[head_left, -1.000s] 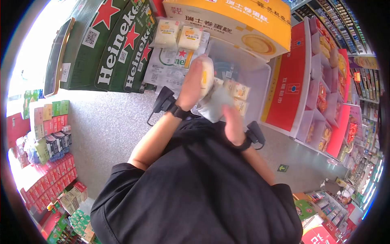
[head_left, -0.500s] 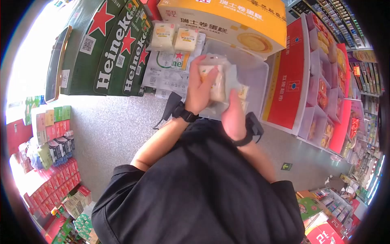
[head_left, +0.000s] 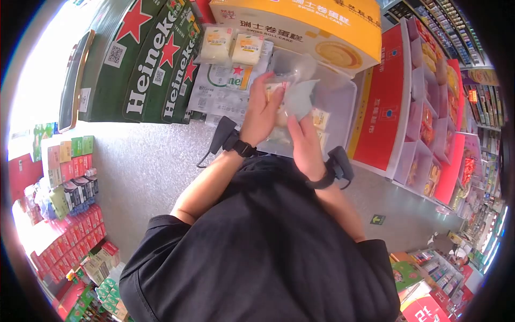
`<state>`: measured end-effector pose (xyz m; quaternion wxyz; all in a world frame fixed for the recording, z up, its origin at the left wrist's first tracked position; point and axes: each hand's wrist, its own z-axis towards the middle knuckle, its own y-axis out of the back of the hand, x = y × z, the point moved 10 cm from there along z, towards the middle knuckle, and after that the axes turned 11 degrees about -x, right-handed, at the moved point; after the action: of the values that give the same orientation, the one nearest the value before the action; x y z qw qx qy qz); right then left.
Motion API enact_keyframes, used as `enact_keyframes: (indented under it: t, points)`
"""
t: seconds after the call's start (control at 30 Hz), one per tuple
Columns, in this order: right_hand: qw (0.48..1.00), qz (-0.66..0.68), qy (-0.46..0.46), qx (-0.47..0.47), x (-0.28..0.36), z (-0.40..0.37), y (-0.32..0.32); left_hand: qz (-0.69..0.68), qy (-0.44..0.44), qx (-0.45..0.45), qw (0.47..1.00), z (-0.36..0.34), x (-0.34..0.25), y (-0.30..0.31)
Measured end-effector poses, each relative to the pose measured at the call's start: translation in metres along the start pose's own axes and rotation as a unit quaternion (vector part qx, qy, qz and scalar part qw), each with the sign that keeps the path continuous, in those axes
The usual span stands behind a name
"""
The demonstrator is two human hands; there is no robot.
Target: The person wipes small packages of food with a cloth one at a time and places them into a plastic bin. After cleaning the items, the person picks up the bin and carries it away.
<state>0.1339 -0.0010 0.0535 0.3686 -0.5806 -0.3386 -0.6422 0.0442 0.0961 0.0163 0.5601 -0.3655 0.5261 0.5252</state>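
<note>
My left hand [head_left: 260,115] is closed round a small wrapped cake [head_left: 278,91] with a white and yellow label, the thumb lying across its front. A pale translucent plastic bag [head_left: 300,100] sticks up beside the cake, and the fingers of my right hand [head_left: 307,145] pinch its lower edge. Both hands are over a clear plastic bin [head_left: 339,102]. Inside the bin, another wrapped cake [head_left: 321,119] shows partly behind my right hand. Two more wrapped cakes, a left one [head_left: 216,45] and a right one [head_left: 248,49], lie side by side on printed plastic-covered packs [head_left: 217,99].
Green Heineken cartons [head_left: 120,70] stand at the left. A yellow Swiss roll carton [head_left: 300,32] is behind the bin. To the right is a red display stand [head_left: 383,102] with bins of packaged snacks [head_left: 426,126]. Stacked red boxes [head_left: 75,236] are at lower left.
The plastic bag has shifted and now stands out to the right of the cake. My right hand has turned from an upright flat pose to a pinch on it.
</note>
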Motion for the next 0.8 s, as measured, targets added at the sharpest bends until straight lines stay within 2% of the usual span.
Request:
enact_keyframes:
  t: [0.07, 0.1, 0.17, 0.23, 0.3, 0.33, 0.37, 0.43, 0.47, 0.53, 0.57, 0.67, 0.73, 0.8]
  points:
    - [0.999, -0.003, -0.015, 0.037, 0.005, -0.014, -0.001, 0.018, -0.017, -0.026, 0.999, 0.007, 0.001, 0.011]
    - [0.999, -0.028, 0.012, 0.02, 0.015, -0.018, 0.0, -0.002, 0.005, -0.028, 1.0, 0.007, 0.003, 0.016]
    - [0.995, -0.057, -0.073, 0.047, -0.006, -0.028, 0.013, -0.043, 0.046, -0.026, 0.998, 0.005, 0.005, 0.022]
    - [0.988, -0.087, -0.128, 0.028, -0.017, -0.03, 0.035, -0.02, 0.072, 0.002, 0.997, 0.002, 0.007, 0.026]
    - [0.977, 0.069, -0.2, -0.032, -0.014, -0.02, 0.038, -0.002, 0.077, 0.023, 0.997, -0.002, 0.009, 0.024]
    - [0.97, 0.112, -0.207, -0.054, -0.017, -0.014, 0.039, 0.004, 0.07, 0.03, 0.997, -0.005, 0.011, 0.021]
    - [0.991, 0.021, -0.126, -0.049, -0.006, -0.005, 0.036, 0.01, 0.063, 0.038, 0.997, -0.008, 0.012, 0.017]
    - [0.985, -0.162, 0.042, -0.035, 0.015, 0.003, 0.013, 0.042, 0.009, 0.03, 0.999, -0.009, -0.002, 0.009]
    - [0.984, -0.145, 0.095, -0.031, 0.023, 0.003, 0.0, 0.059, -0.019, 0.025, 0.998, -0.009, -0.008, 0.007]
    - [0.977, -0.18, 0.117, 0.0, 0.033, -0.007, -0.015, 0.009, 0.011, -0.002, 1.0, -0.005, 0.008, 0.01]
    - [0.975, -0.156, 0.158, -0.024, 0.042, -0.009, -0.015, -0.017, 0.024, -0.017, 0.999, -0.001, 0.016, 0.013]
    - [0.992, -0.123, 0.009, -0.001, 0.01, -0.019, 0.004, -0.004, 0.064, -0.013, 0.998, 0.003, 0.023, 0.028]
    - [0.994, -0.087, -0.069, -0.022, -0.023, -0.018, 0.029, 0.003, 0.059, -0.016, 0.998, 0.003, 0.025, 0.031]
    - [0.975, -0.047, -0.203, -0.079, -0.054, -0.017, 0.068, -0.02, 0.082, -0.018, 0.996, 0.0, 0.026, 0.035]
